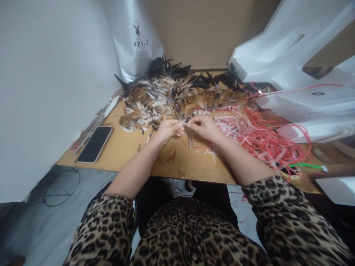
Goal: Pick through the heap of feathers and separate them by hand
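My left hand (168,130) and my right hand (203,127) meet fingertip to fingertip over the wooden board (124,147), pinching a small bunch of feathers (185,125) between them. Just behind the hands lies a big heap of brown, white and black feathers (172,96). To the right of my right hand spreads a tangle of red and white plastic strings (257,133), with my right forearm resting across its near edge. Both arms wear leopard-print sleeves.
A phone (95,143) lies screen-up at the board's left end, beside thin sticks (97,122). A silver bag (135,40) leans at the back; white plastic sheeting (299,55) rises on the right. A green string (307,166) trails at the right edge. A black cable (61,184) lies on the floor.
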The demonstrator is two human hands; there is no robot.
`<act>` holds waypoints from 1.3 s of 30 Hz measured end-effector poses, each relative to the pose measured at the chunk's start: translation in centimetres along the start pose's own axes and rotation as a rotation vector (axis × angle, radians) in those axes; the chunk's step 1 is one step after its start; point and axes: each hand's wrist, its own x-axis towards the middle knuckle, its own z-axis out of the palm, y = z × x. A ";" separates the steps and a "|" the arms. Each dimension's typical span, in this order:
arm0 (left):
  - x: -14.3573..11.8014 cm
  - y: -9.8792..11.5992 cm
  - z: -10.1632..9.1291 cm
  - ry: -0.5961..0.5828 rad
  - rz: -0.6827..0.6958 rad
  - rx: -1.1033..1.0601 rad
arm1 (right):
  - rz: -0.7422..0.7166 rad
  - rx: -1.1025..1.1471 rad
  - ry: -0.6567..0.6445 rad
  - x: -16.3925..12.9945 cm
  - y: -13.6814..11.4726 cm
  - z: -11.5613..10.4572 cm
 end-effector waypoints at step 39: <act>-0.3 -0.2 0.6 0.005 -0.103 -0.018 | -0.192 -0.439 -0.035 -0.5 -1.9 -0.1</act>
